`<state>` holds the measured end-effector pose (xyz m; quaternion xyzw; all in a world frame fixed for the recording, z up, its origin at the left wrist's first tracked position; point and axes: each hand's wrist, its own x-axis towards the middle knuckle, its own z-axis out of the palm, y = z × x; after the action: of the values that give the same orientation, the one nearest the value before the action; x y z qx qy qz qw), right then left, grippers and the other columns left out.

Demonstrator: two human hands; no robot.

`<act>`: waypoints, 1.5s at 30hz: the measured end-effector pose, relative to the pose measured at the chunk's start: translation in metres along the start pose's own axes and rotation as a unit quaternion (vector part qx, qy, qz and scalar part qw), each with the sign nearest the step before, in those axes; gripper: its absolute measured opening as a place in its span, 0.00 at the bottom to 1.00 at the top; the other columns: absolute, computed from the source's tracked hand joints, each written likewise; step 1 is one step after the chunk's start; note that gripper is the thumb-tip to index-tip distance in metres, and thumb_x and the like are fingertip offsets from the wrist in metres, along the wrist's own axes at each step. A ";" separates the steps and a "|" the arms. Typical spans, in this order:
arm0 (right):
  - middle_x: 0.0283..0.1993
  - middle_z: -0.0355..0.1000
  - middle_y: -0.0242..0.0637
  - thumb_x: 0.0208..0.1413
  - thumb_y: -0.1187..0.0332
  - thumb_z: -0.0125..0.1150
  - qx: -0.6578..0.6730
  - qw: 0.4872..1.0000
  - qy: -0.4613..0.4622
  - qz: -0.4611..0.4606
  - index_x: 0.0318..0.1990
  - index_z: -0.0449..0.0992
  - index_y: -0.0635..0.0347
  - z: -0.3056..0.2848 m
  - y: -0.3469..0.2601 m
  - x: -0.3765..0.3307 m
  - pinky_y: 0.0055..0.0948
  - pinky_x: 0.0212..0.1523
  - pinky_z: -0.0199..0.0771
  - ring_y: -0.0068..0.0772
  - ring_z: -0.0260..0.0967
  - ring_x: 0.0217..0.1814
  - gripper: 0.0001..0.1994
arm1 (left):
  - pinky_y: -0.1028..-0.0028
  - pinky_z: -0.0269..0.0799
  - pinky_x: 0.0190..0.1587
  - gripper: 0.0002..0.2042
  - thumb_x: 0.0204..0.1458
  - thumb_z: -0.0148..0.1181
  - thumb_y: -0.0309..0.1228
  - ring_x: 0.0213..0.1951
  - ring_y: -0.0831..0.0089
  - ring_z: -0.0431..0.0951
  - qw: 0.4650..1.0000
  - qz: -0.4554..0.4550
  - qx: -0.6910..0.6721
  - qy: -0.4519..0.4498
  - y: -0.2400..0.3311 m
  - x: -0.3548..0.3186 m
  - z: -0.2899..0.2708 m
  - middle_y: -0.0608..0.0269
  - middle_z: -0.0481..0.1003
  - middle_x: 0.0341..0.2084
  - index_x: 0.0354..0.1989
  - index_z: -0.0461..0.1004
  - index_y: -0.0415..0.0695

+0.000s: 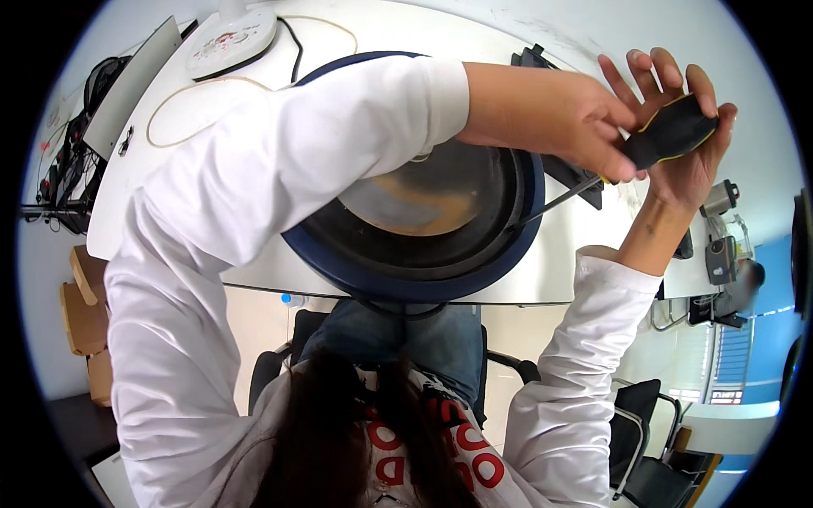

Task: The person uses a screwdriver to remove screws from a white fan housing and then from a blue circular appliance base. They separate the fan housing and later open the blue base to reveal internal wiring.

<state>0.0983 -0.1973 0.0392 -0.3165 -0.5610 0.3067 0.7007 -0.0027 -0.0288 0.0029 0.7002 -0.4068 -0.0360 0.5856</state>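
A screwdriver [673, 134] with a thick black and yellow handle slants across the upper right. Its metal shaft runs down to the inner rim of a round, dark-blue-edged appliance shell [528, 203], where the tip meets the black inside wall. My left hand [572, 118], reaching over the shell from the left, grips the screwdriver where handle and shaft join. Around the handle's butt end is my right hand [682, 165], thumb and a finger against it, the other fingers raised. Inside the shell lies a greyish metal disc [423, 195] with brownish stains, partly hidden by my left sleeve.
The shell sits at the front edge of a white table [195, 118]. Behind are a white round lid-like part [233, 42], a pale cable and a dark object [532, 57]. Cardboard boxes [85, 296] stand left; black chairs [639, 432] and a person [745, 284] are at right.
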 end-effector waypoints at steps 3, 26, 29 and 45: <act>0.46 0.62 0.36 0.60 0.46 0.42 -0.090 0.995 0.032 0.006 0.36 0.67 0.48 0.007 -0.010 -0.014 0.54 0.65 0.48 0.43 0.54 0.61 0.17 | 0.74 0.64 0.56 0.19 0.56 0.54 0.33 0.49 0.72 0.73 0.998 0.027 -0.044 0.023 -0.003 0.008 0.003 0.55 0.74 0.44 0.51 0.67 0.32; 0.29 0.65 0.27 0.59 0.60 0.50 -0.527 0.802 0.274 -0.068 0.49 0.64 0.60 0.110 0.012 0.014 0.23 0.46 0.70 0.21 0.66 0.32 0.16 | 0.82 0.67 0.32 0.11 0.49 0.63 0.30 0.28 0.78 0.72 0.998 0.008 -0.062 -0.031 0.003 0.017 -0.014 0.63 0.74 0.27 0.35 0.71 0.35; 0.24 0.64 0.25 0.57 0.59 0.53 -0.549 0.764 0.309 -0.142 0.44 0.68 0.61 0.109 0.031 0.014 0.18 0.38 0.68 0.17 0.64 0.28 0.15 | 0.80 0.66 0.28 0.14 0.45 0.67 0.33 0.24 0.77 0.72 0.992 -0.028 0.061 0.110 0.020 0.003 0.000 0.63 0.74 0.21 0.30 0.71 0.36; 0.32 0.67 0.34 0.52 0.49 0.58 -0.596 0.720 0.301 -0.188 0.45 0.71 0.62 0.098 0.031 0.012 0.18 0.34 0.68 0.23 0.68 0.33 0.24 | 0.82 0.72 0.34 0.16 0.45 0.67 0.33 0.29 0.77 0.77 0.997 -0.009 0.022 0.076 0.011 0.001 0.011 0.59 0.76 0.24 0.34 0.71 0.33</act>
<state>0.0019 -0.1592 0.0384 -0.6321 -0.4354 -0.3408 0.5428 -0.0136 -0.0376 0.0096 0.7175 -0.3553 0.0211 0.5987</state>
